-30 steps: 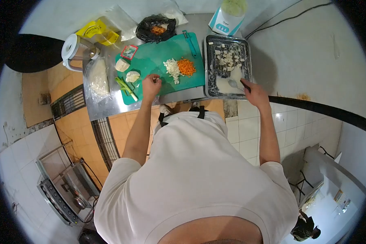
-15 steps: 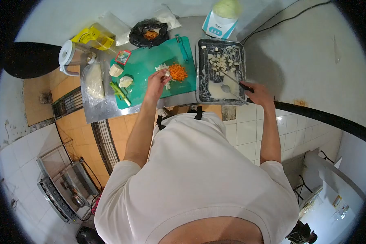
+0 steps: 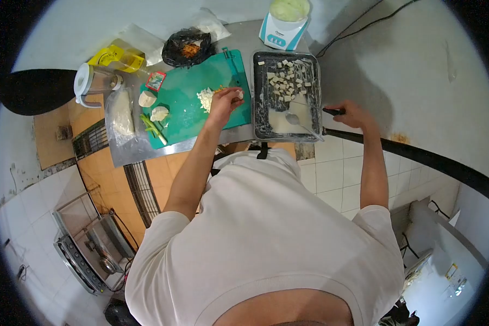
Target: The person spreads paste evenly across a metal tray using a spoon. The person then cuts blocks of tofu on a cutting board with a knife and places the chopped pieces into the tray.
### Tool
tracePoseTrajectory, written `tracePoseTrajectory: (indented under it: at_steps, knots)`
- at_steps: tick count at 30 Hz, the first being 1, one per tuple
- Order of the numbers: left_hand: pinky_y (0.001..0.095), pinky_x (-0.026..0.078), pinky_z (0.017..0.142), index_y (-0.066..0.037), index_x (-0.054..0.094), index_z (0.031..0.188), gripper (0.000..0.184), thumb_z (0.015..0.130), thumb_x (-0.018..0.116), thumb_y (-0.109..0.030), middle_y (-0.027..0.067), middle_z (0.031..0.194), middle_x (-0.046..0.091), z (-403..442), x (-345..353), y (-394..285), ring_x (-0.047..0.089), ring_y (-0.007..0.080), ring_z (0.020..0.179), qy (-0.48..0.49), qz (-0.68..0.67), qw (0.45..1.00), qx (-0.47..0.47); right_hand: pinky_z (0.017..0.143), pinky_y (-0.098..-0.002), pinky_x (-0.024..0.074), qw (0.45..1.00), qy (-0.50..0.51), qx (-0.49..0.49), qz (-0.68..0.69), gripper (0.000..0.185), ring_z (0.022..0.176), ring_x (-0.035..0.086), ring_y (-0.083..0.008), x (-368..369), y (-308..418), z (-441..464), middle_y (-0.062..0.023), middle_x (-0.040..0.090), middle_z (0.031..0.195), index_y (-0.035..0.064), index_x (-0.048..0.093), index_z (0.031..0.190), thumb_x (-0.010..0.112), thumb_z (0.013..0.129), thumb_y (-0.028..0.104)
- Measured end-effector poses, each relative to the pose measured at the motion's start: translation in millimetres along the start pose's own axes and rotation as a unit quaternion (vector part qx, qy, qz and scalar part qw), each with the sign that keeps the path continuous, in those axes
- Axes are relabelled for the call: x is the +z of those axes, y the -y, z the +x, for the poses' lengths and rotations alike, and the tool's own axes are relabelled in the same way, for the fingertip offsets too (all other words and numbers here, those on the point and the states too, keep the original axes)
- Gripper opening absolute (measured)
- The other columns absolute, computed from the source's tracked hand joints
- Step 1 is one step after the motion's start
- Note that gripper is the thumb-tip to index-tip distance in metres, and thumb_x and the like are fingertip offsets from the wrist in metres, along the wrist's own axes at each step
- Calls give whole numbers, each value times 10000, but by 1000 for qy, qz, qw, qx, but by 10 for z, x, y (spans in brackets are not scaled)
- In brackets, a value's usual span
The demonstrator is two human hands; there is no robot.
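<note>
Pinching a small pale piece [image 3: 240,94] between the thumb and fingertips of the left hand [image 3: 226,106], above the right half of a green rectangular cutting board [image 3: 185,87]. Partly covering, with the same hand, a heap of orange diced bits [image 3: 219,88], just beside a heap of white chopped bits [image 3: 205,99]. Gripping in the closed right hand [image 3: 356,116] the black handle of a slim knife-like utensil [image 3: 334,112], just outside the right rim of a dark rectangular tray [image 3: 257,103], with the grey end reaching in over the tray; too faint to tell whether touching anything there. Showing inside the tray, toward the far end, loosely scattered white cubes [image 3: 288,84]; toward the near end, a patch of white powder [image 3: 280,124] and a grey metal spoon [image 3: 292,119], set slantwise with the handle across the near right corner. Displaying along the left side of the board a pale block [image 3: 146,99], a white rounded lump [image 3: 159,113] and green-and-white stalks [image 3: 155,130]; near the far right corner, a teal-handled tool [image 3: 232,64]. Including, beyond the board on a grey steel table [image 3: 244,35], a black plastic bag [image 3: 174,50] with orange-brown scraps [image 3: 190,50] inside; beyond the tray, a white-and-blue appliance [image 3: 282,33]. Extending farther left to a clear jug with a white lid [image 3: 96,84] and a yellow packet [image 3: 116,58].
</note>
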State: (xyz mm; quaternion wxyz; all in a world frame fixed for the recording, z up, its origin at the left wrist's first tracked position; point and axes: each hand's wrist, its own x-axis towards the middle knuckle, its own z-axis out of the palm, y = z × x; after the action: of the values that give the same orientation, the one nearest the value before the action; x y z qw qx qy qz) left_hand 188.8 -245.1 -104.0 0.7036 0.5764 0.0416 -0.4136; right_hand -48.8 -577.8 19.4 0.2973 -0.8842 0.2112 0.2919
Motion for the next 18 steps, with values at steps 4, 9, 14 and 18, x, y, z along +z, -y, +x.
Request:
tracePoseTrajectory:
  at_steps: [4,9,14,18]
  knots:
    - [334,588,831,34,659,1176,245,987,569,-94,127,1097,696,-50,-35,7,678,216,923,-10,-6,1000,8,978,-447,538,998,-22,20,-51,463,1067,689,-325,-108,67,103,-160,719,1205,265,696,1312,756,862,170]
    - [311,592,800,50,656,1179,260,958,595,-73,117,1060,709,-47,-142,50,682,195,832,-34,-33,999,0,967,-438,537,995,-93,-44,-12,418,1047,694,-318,-159,-13,191,-134,729,1184,302,708,1292,734,884,216]
    - [303,604,772,65,648,1193,270,960,563,-40,113,1026,697,-90,-155,37,670,187,804,-40,-40,998,10,940,-441,544,992,17,-1,-126,440,1007,696,-333,-296,374,0,-134,738,1144,276,708,1295,748,861,218]
    - [292,610,743,79,652,1177,263,957,551,-24,98,953,666,-148,-145,-8,643,165,790,-49,-47,998,16,937,-444,545,994,-47,-38,-88,482,1012,694,-322,-48,-79,417,-127,741,1135,294,700,1304,775,833,225]
